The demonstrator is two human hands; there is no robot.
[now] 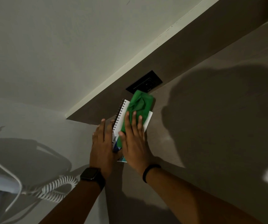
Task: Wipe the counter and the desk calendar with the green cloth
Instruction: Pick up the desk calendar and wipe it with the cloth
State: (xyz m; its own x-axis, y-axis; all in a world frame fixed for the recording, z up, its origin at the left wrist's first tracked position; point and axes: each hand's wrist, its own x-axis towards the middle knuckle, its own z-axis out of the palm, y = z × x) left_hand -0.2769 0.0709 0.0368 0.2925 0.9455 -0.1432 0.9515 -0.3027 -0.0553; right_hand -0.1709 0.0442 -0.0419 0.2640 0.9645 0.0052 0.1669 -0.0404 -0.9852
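My right hand point(134, 139) presses flat, fingers spread, on the green cloth point(139, 107) over the desk calendar point(122, 117) on the worktop point(202, 126). Calendar's long axis runs near-left to far-right; cloth extends far of my fingertips. Left hand point(101, 143), open, braces the spiral edge.

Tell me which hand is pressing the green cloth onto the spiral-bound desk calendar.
The right hand, with the thin black wristband, lies flat on the green cloth. The left hand, with the smartwatch, only steadies the white spiral-bound desk calendar at its spiral edge.
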